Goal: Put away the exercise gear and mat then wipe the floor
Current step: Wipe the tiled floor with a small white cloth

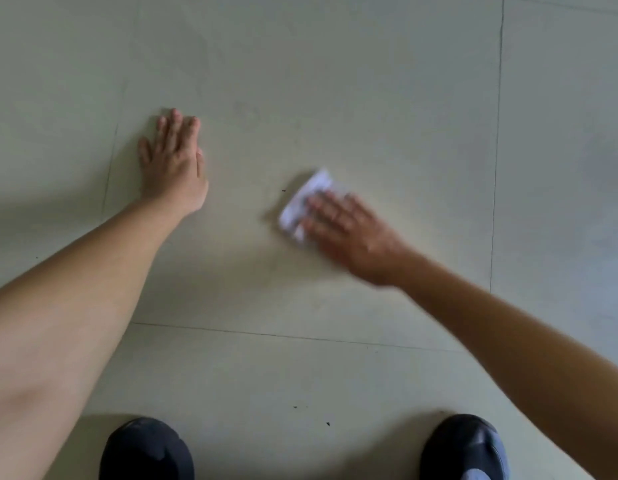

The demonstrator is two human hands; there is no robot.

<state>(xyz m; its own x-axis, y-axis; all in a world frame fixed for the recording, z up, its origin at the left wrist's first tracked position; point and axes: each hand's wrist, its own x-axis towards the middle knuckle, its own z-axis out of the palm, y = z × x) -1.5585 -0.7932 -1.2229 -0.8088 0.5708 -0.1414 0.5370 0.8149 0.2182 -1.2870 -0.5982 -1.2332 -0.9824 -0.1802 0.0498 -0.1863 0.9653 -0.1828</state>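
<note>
Floor (335,81): cloth (302,202) under right hand (349,233) fingers.

Head view — one camera, steeply down.
Close over the floor (335,64), shoes (146,448) at the bottom edge — arms reaching forward.

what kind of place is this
Most likely an indoor room; home or gym, I cannot tell. All that shows is a floor of large pale tiles with thin joints, the left hand flat on it, the right hand pressing a white cloth to it, and dark shoes.
</note>
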